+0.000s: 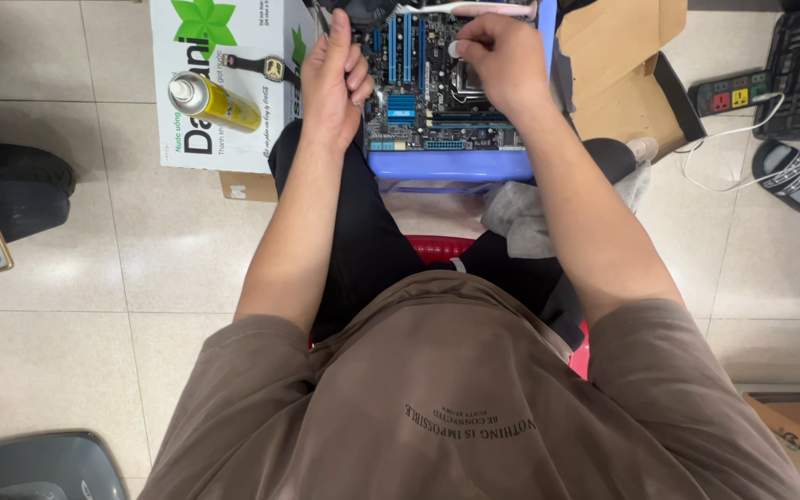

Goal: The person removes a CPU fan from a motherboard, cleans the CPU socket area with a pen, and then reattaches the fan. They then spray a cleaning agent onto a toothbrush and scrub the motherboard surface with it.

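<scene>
Sitting on a red stool (437, 246), I have a computer board (437, 97) in front of me, lying flat on a blue stool (451, 166). My left hand (333, 79) is curled shut at the board's left edge. My right hand (497, 57) pinches a small white thing (455, 48) over the board. 1 yellow spray can (213, 100) lies on a white box (224, 83) to the left.
</scene>
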